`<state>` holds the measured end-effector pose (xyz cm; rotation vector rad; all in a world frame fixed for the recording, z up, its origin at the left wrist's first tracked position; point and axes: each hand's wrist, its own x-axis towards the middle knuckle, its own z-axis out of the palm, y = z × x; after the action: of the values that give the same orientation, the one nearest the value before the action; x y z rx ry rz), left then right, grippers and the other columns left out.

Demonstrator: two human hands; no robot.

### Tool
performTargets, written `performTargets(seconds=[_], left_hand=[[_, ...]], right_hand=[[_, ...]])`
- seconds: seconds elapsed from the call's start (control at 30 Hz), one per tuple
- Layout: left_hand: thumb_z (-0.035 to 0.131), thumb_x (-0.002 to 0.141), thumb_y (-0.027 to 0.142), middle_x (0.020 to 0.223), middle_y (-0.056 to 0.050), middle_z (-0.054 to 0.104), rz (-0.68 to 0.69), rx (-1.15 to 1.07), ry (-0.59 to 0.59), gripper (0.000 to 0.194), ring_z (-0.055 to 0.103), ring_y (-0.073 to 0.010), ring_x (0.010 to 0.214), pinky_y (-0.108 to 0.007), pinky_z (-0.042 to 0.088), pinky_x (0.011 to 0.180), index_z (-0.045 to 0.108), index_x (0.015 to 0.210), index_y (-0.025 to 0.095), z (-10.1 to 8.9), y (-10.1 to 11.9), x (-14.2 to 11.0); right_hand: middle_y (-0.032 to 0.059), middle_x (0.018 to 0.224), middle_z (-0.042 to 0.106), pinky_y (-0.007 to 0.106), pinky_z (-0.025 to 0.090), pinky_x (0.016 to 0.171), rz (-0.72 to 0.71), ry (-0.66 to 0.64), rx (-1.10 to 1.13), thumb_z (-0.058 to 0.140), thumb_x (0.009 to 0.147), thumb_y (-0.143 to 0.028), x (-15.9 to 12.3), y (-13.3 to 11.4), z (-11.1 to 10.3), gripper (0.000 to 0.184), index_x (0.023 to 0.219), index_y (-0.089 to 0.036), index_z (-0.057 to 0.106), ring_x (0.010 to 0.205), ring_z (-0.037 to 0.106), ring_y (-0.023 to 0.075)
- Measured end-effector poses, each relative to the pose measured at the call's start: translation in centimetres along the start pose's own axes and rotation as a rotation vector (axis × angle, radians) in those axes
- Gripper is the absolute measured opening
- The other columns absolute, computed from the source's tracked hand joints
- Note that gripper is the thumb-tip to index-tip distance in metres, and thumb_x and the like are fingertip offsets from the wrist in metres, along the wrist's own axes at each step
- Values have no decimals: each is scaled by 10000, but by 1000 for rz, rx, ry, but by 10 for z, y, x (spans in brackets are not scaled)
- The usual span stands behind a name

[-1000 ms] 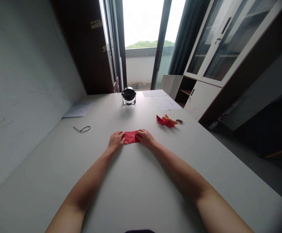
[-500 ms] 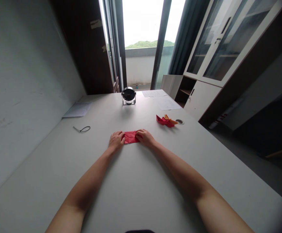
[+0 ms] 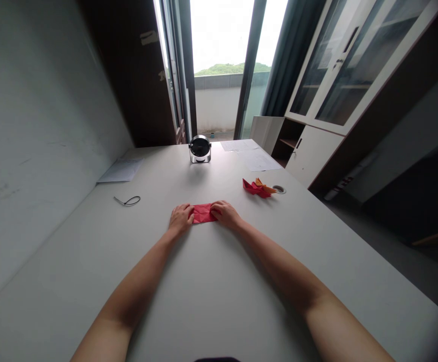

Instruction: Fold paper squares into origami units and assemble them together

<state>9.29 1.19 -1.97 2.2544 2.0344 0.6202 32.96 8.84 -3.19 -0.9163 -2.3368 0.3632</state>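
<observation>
A red folded paper (image 3: 203, 213), creased into a small rectangle, lies flat on the pale grey table (image 3: 203, 286) in front of me. My left hand (image 3: 181, 217) rests on its left end with fingers curled and pressed onto the edge. At the right end, my right hand (image 3: 225, 213) presses the paper down the same way. Both forearms stretch out over the table toward it.
Folded red and orange paper shapes (image 3: 258, 187) lie to the right beside a round cable hole (image 3: 279, 189). A small desk fan (image 3: 199, 148) stands at the far end. White sheets (image 3: 121, 170) and a black loop (image 3: 128, 200) lie left; more sheets (image 3: 254, 158) lie far right. A glass-door cabinet (image 3: 335, 75) stands beyond the right edge.
</observation>
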Motion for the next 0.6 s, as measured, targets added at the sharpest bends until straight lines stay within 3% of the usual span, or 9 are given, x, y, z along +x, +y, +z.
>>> performTargets(seconds=[0.37,0.6], left_hand=[[515,946,295,1397,-66,578,26,-3,14,340,491,-248,1285,-416,345,1133,641,1261,267,2,-3,0],[515,949,297,1407,-63,571,7,-2,1,354,486,-247,1290,-415,339,1135,624,1285,271,1,-2,0]], right_hand=[[79,1216,663,398,427,1019,130,66,-96,643,916,-245,0,10,6,141,1032,-251,725,1173,547,267],[72,1210,664,395,426,980,172,40,-119,636,923,-269,0,12,6,156,1062,-261,707,1144,555,274]])
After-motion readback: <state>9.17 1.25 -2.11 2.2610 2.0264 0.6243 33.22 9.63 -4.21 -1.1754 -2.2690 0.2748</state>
